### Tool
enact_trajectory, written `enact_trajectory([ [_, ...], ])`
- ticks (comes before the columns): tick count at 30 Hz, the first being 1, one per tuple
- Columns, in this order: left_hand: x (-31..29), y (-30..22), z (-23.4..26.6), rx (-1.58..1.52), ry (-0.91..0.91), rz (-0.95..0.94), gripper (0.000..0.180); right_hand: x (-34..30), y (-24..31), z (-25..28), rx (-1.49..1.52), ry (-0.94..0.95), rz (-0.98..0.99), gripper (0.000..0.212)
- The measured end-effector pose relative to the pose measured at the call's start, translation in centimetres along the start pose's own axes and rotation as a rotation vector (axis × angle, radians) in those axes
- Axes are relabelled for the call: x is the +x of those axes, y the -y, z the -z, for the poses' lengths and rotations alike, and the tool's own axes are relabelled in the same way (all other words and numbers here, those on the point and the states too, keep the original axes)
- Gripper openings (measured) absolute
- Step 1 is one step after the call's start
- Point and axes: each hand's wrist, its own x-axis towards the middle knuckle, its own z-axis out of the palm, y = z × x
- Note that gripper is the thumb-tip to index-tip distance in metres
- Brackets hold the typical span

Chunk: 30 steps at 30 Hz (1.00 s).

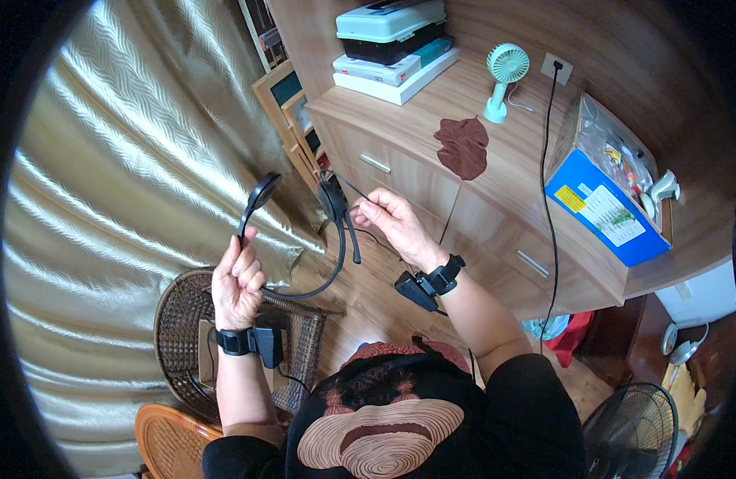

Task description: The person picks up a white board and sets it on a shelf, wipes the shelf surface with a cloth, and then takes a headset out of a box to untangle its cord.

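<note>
A black headset (pixel 331 199) with a thin curved band is held up in front of me. My left hand (pixel 237 279) is closed around one end of the band, just below a flat oval ear pad (pixel 261 191). My right hand (pixel 392 219) pinches the thin wire or boom next to the other ear cup. A thin black cable trails down from the headset toward my right wrist. Both wrists carry black strapped devices.
A wooden cabinet with drawers (pixel 432 172) stands ahead, bearing a brown cloth (pixel 464 146), a small green fan (pixel 504 76), stacked boxes (pixel 392 48) and a blue box (pixel 603 203). A gold curtain (pixel 128 207) hangs left. A wicker chair (pixel 184 335) sits below; a floor fan (pixel 631 431) is lower right.
</note>
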Motion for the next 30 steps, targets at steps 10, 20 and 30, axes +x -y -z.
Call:
enact_trajectory([
  [10,-0.6,1.1,1.1,-0.113,0.142,-0.219,0.035,-2.4,-0.8,-0.1,-0.145,0.248,-0.210,0.015],
  [20,-2.3,-1.4,-1.2,0.379,0.000,-0.225,0.030,-2.5,-2.1,5.6,-0.199,-0.292,-0.259,0.026],
  [30,-2.2,2.3,-3.8,1.115,-0.098,-0.015,0.021,2.4,2.9,14.7,-1.544,-0.670,0.271,0.050],
])
